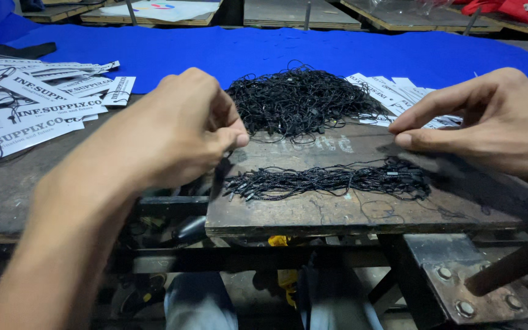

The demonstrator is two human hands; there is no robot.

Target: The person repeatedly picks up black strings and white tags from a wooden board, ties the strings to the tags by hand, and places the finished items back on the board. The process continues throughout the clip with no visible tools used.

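Black cord (328, 181) bundle lies between both hands — left hand (190, 125), right hand (490, 119) pinching strands.

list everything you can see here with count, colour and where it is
tangled string pile: one heap, black, back middle of the worn board
straightened string bundle: one bundle, black, laid flat across the board's front
worn board: one, dark grey-brown, centre, on a metal frame
paper tags on the left: many, white with black print, spread on the left bench
paper tags on the right: several, white, behind the tangled pile on the right
blue cloth: one sheet, blue, across the back
metal bracket: one, grey, bolted, lower right
left hand: one, fingers pinched together at the straightened bundle's left end
right hand: one, fingers pinched above the bundle's right end
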